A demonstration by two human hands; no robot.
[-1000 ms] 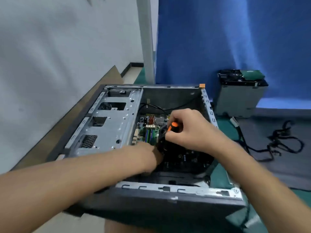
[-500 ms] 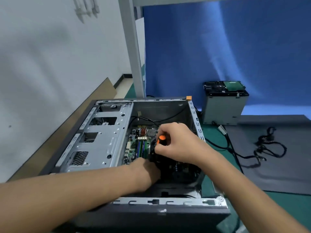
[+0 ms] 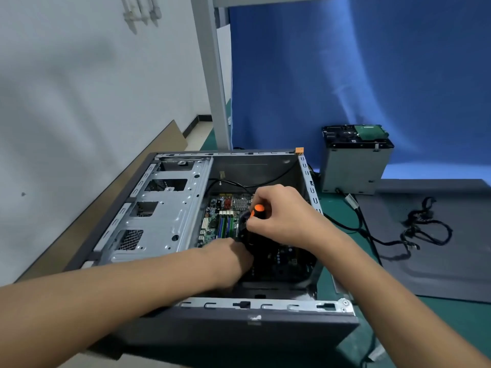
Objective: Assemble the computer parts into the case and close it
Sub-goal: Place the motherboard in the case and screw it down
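The case lies open on its side at your six o'clock, with the motherboard already seated inside. Your left hand reaches down beside the black cooler; its fingers are hidden, so I cannot tell their grip. Your right hand clenches the orange-capped screwdriver upright over the cooler. You look mid-assembly: the drive cage at two o'clock, and the loose cables and side panel at three o'clock, wait outside.
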